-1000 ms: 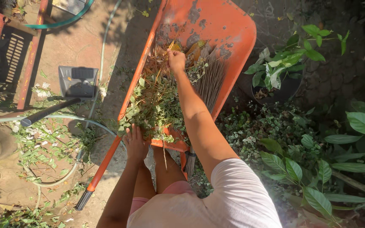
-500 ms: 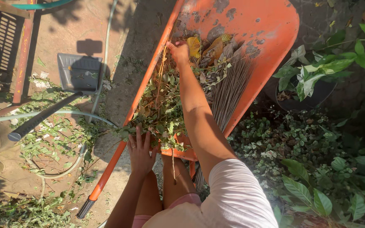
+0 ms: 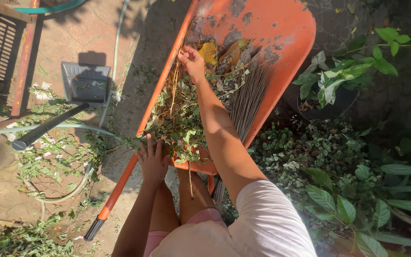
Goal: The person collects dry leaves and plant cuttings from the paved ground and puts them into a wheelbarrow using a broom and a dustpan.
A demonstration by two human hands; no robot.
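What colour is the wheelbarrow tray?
The wheelbarrow tray is orange with dark worn patches, seen in the head view.

My wheelbarrow point(image 3: 281, 33) is orange with grey scuffs — green clippings point(image 3: 177, 119), yellow leaf point(image 3: 209, 51), grey dustpan point(image 3: 85, 83) — pink shorts point(image 3: 200, 218).
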